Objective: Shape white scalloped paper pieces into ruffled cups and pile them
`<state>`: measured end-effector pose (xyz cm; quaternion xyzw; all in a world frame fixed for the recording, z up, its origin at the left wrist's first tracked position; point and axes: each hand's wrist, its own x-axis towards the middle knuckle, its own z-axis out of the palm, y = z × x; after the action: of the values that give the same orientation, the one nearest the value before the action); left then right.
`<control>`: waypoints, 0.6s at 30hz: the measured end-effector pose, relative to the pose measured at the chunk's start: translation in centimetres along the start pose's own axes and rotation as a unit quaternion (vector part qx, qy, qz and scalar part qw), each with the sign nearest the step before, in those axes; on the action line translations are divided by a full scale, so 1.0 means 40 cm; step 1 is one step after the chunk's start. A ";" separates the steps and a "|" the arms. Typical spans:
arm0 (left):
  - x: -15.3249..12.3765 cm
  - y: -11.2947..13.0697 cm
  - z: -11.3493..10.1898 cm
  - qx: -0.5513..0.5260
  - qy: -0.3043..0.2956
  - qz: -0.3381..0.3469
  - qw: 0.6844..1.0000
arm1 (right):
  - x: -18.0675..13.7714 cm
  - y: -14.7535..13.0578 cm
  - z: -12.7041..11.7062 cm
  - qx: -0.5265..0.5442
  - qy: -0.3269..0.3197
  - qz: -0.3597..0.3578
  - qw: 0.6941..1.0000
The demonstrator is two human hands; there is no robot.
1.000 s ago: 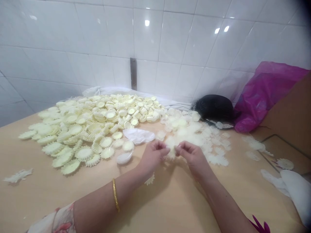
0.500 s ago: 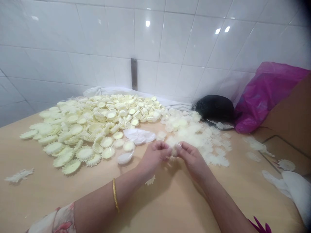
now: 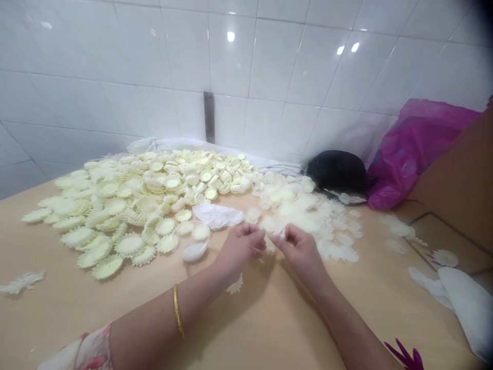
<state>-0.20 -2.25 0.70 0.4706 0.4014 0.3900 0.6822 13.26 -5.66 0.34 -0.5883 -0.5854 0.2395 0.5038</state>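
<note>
Over the tan tabletop (image 3: pixel 265 329), a small whitish piece (image 3: pixel 279 234), half hidden, is pinched by the right hand (image 3: pixel 298 252) beside a heap of frilly white cutouts (image 3: pixel 304 218); the curled left hand's (image 3: pixel 242 245) grip cannot be made out.

Cream cutouts (image 3: pixel 304 218), loose pile, w/ jagged edges

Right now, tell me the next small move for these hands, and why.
Probably lift the small white piece clear of the loose frilly white pile. The right hand seems to pinch it at the pile's edge, and the left hand is close beside it, so both can work it free.
</note>
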 end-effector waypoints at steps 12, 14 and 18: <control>0.006 -0.011 -0.002 -0.040 -0.040 -0.025 0.998 | -0.017 -0.013 0.014 -0.094 -0.027 -0.049 0.994; 0.009 -0.011 -0.006 -0.038 -0.028 -0.021 0.999 | -0.015 -0.022 0.004 -0.009 -0.072 0.008 0.997; 0.014 -0.009 -0.011 -0.038 -0.034 -0.006 0.999 | -0.006 -0.026 -0.010 0.152 -0.117 0.076 0.978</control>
<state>-0.35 -1.67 0.15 0.4545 0.3660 0.3847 0.7151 13.09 -6.21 1.34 -0.5150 -0.5508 0.4308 0.4958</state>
